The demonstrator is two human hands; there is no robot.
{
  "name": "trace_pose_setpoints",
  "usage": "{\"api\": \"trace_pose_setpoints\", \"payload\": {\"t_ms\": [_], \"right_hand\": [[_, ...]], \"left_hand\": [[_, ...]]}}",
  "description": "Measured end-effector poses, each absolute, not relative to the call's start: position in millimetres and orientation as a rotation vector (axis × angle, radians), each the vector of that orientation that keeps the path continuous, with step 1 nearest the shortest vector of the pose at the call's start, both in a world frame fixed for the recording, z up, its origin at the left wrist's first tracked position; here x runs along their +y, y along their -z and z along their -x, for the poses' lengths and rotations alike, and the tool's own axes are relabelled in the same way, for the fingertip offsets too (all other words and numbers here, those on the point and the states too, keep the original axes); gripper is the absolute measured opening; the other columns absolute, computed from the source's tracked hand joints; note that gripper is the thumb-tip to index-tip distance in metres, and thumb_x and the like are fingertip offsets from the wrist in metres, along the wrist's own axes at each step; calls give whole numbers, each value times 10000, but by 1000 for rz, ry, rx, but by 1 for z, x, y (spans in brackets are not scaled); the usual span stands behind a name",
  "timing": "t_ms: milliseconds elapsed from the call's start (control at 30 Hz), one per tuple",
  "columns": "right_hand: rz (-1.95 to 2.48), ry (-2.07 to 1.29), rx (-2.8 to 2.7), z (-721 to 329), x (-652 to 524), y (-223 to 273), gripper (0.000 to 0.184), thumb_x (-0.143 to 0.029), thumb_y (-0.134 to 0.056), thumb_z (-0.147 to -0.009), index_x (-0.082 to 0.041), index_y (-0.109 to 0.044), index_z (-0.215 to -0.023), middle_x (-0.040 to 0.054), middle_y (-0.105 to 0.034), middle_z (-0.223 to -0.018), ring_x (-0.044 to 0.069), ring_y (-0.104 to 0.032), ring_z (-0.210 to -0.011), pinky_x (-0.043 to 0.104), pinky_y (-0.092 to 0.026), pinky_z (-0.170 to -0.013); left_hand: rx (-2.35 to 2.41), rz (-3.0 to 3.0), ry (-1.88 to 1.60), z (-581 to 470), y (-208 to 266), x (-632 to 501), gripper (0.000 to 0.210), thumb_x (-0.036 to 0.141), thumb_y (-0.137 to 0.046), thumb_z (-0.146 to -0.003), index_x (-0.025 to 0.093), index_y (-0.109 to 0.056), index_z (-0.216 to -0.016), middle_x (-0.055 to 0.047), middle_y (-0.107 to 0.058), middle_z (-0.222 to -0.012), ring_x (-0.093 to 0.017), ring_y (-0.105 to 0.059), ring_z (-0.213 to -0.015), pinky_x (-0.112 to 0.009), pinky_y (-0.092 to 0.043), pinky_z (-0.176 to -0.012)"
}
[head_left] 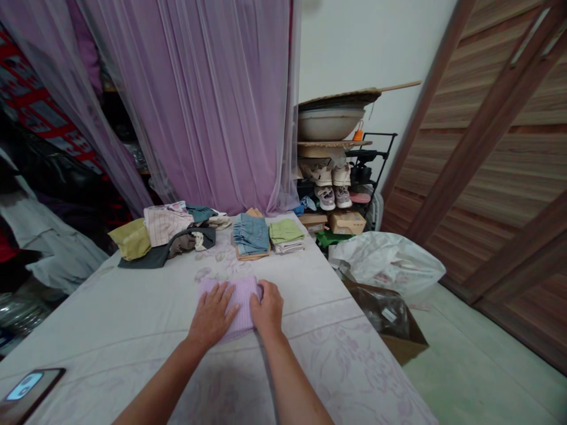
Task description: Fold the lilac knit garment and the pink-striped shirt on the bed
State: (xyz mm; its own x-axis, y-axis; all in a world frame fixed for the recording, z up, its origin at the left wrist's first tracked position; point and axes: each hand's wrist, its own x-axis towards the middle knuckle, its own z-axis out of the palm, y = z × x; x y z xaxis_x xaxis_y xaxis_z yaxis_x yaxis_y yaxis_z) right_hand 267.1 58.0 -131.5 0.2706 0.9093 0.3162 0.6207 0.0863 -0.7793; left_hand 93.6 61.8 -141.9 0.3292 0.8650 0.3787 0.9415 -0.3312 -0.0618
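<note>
A folded lilac ribbed knit garment (243,298) lies on the pale flowered sheet (146,330) in front of me. My left hand (211,317) rests flat on the garment's left half, fingers stretched out and slightly spread. At the right edge, my right hand (267,307) has its fingers curled over the fabric, with the thumb on top. Just beyond the hands sit two small folded stacks: blue denim (251,233) over something tan, and a green garment (286,230) over a pale one.
Loose clothes lie heaped at the far left, including an olive piece (132,239) and a striped one (166,223). A phone (33,392) is at the near left corner. Right of the bed are a white plastic bag (385,262), an open cardboard box (405,342) and a shoe rack (376,156).
</note>
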Motion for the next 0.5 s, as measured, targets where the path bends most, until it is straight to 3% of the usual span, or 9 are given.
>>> {"api": "trace_pose_setpoints", "payload": {"t_ms": [167,333,500], "right_hand": [[1761,-473,-1625,-274,66,118,489,-249,-539,-848,-120,-528,-1319,169,-623,-1257,265,-572,-1172,375,-413,-990],[1857,-608,-1770,-286,74,98,446,-423,-566,-848,-157,-622,-1202,145,-666,-1130,263,-633,-1044,359,-468,-876],[1822,-525,-1716,-287,73,107,322,-365,-522,-874,-213,-664,-1120,84,-670,-1077,214,-637,-991,307,-456,-851]], "left_hand": [[-1637,2303,430,-95,144,63,544,514,-382,-940,218,-564,-1358,-139,-560,-1400,-335,-505,-1296,-539,-413,-1034],[-1604,2269,429,-97,142,60,548,505,-370,-944,195,-574,-1348,-148,-573,-1384,-348,-513,-1282,-555,-409,-1028],[-1580,2261,461,-98,142,59,540,503,-365,-950,194,-582,-1336,-150,-585,-1370,-341,-520,-1276,-554,-409,-1030]]}}
